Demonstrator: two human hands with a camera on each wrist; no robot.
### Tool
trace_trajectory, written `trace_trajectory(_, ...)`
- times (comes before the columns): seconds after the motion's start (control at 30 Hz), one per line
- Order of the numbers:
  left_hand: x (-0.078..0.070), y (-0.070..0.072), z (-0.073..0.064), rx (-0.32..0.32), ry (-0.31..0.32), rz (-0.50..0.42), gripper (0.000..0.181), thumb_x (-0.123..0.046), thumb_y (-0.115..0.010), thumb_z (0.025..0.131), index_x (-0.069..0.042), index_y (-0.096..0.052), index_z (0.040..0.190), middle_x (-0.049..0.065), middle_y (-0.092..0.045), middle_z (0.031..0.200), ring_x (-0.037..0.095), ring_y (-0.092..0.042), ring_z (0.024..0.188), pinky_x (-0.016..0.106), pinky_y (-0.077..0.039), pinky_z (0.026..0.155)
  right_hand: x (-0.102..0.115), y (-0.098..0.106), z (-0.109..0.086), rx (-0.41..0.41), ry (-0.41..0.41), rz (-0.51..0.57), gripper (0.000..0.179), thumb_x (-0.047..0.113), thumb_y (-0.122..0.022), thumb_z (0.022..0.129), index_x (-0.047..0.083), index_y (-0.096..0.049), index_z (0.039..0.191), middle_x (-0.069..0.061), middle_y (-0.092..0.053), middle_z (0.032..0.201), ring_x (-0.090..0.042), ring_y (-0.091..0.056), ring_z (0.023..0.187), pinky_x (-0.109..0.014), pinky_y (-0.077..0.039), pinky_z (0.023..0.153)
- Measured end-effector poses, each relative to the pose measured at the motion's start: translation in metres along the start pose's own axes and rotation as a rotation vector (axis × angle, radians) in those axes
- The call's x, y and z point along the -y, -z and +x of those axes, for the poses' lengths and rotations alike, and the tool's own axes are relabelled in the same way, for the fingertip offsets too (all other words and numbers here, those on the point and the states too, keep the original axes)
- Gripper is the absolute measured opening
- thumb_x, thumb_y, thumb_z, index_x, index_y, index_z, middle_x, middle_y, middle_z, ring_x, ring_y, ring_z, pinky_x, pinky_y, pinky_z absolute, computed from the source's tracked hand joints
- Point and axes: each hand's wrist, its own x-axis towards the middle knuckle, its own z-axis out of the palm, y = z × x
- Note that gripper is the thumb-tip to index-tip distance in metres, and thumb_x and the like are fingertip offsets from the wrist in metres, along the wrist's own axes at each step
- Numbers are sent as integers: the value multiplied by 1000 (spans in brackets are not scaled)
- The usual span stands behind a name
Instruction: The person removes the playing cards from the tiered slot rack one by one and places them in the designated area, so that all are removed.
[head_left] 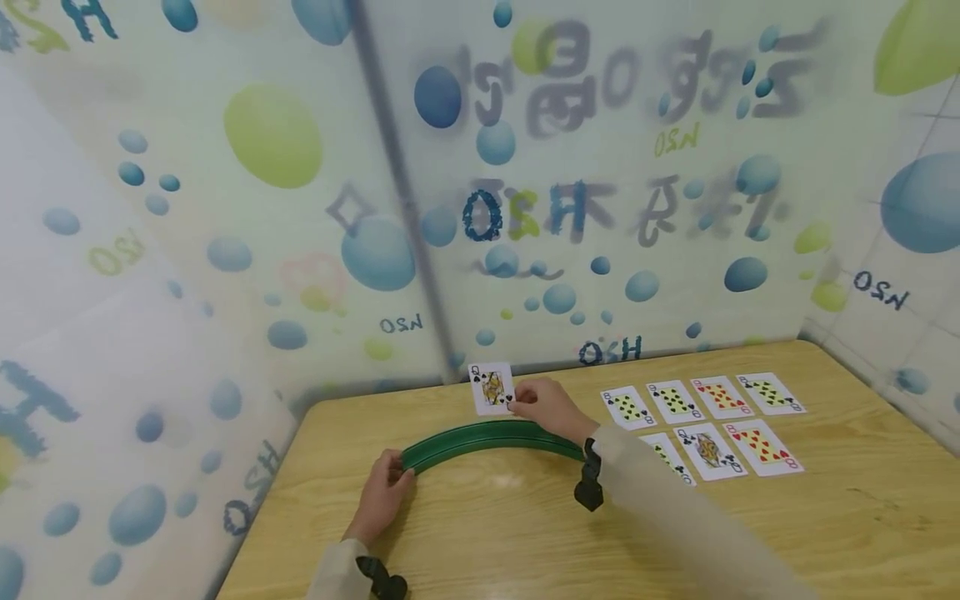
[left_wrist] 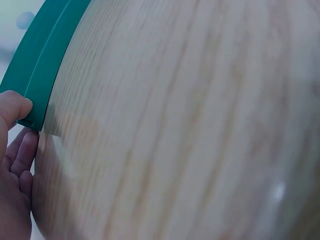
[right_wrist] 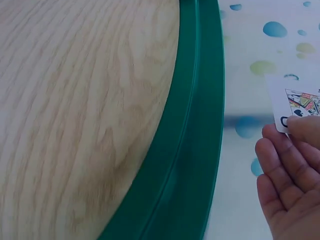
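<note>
A green curved card holder (head_left: 480, 437) arcs across the table in the head view, a groove running along its length. My left hand (head_left: 386, 492) pinches its left end, thumb on top and fingers at the underside in the left wrist view. Between the thumb and fingers of my right hand (head_left: 553, 408) is a queen of spades (head_left: 491, 387), gripped by its lower right corner. The card stands face toward me, just behind the holder's far side. My right wrist and its black strap cover the holder's right end.
Several face-up playing cards lie in two rows at the right: a back row with a black eight (head_left: 628, 407) and a front row with another queen (head_left: 710, 451) and a red eight (head_left: 763, 447). My right sleeve partly covers a front card. A printed curtain (head_left: 510, 325) hangs behind the wooden table (head_left: 480, 533).
</note>
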Motion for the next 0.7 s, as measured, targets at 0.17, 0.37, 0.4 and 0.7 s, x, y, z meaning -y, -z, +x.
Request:
trace_trajectory(0.17, 1, -1, 1, -5, 11, 10, 19, -6, -53, 92, -3, -47, 110, 15, -50, 107, 27, -51, 96, 44, -41, 83, -8, 17, -7, -15, -28, 30, 9, 11, -60, 89, 2, -63, 88, -4, -62, 79, -28, -59, 77, -31, -45, 64)
trace_trajectory(0.37, 3, 0, 2, 3, 40, 13, 19, -7, -52, 92, -3, -47, 110, 15, -50, 108, 27, -50, 98, 44, -40, 84, -16, 38, -14, -44, -81, 27, 14, 13, -58, 90, 2, -63, 97, -8, -62, 83, -25, -59, 78, -32, -46, 66)
trace_trajectory(0.4, 3, 0, 2, 4, 40, 13, 19, -6, -52, 92, -3, -47, 110, 15, -50, 108, 27, -50, 98, 44, -40, 84, -18, 41, -15, -54, -74, 16, 14, 13, -58, 90, 2, -62, 97, -9, -62, 83, -24, -58, 76, -32, -45, 65)
trace_trajectory(0.7, 0, 1, 3, 16, 31, 12, 18, -5, -52, 91, -2, -48, 109, 13, -51, 105, 25, -50, 95, 43, -40, 82, -31, 77, -27, -157, -53, -74, 15, 14, -59, 90, 1, -63, 94, -9, -62, 80, -29, -57, 74, -35, -43, 63)
